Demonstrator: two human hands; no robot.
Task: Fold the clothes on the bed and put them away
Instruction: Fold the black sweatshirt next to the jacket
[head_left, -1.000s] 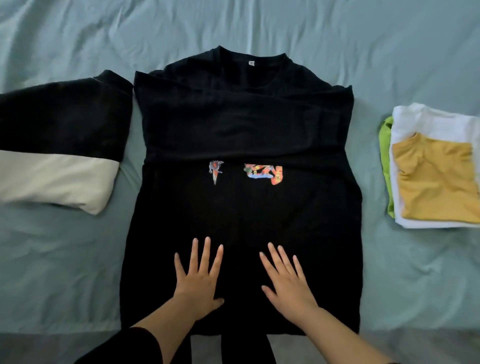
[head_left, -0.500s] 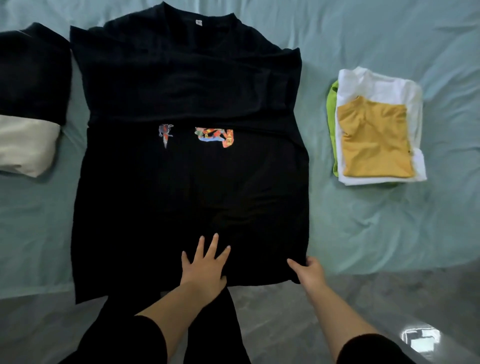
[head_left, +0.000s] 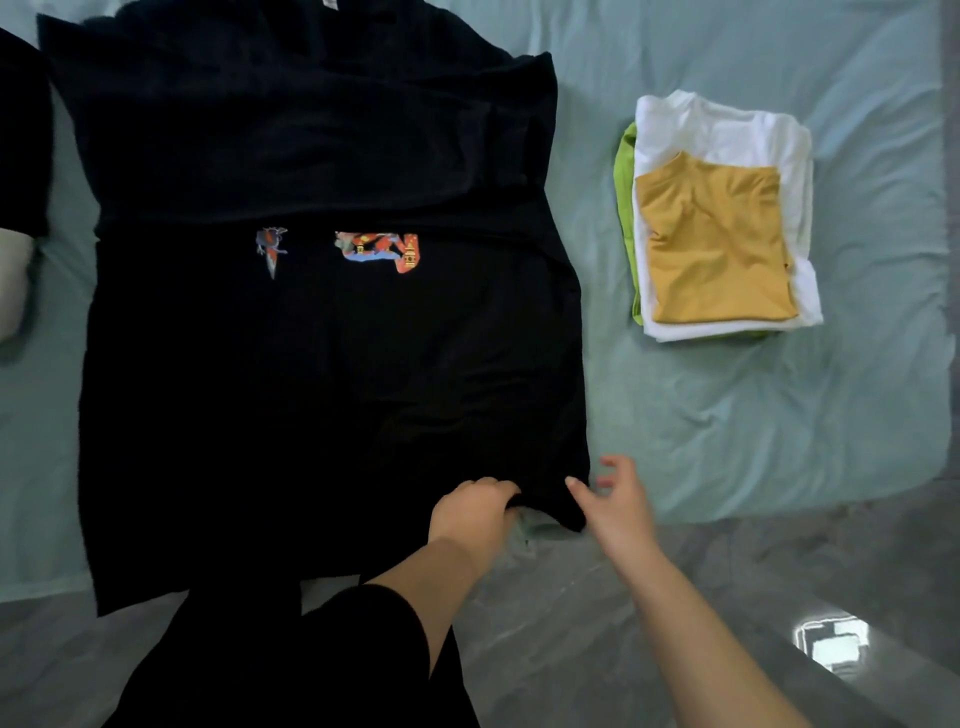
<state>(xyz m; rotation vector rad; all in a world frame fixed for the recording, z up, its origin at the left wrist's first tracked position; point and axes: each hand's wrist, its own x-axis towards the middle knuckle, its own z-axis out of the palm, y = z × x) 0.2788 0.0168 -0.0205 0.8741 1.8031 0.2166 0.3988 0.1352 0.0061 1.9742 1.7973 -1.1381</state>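
A black T-shirt (head_left: 322, 364) with a small coloured print lies flat on the teal bed sheet (head_left: 779, 415), its sleeves folded in across the chest. My left hand (head_left: 475, 512) grips the shirt's hem near its lower right corner, fingers curled over the cloth. My right hand (head_left: 615, 506) hovers just right of that corner with its fingers spread and relaxed, the thumb tip at the hem's edge. A folded stack of yellow, white and green clothes (head_left: 717, 234) sits on the bed to the right.
A folded black-and-white garment (head_left: 15, 171) lies at the left edge of view. The bed's near edge runs across the bottom, with grey glossy floor (head_left: 649, 613) below it. The sheet's right corner drops off at the far right.
The view has swung left to right and closer. My left hand slid right from flat on the shirt's middle to gripping the hem near the right corner. My right hand has loosened beside that corner.
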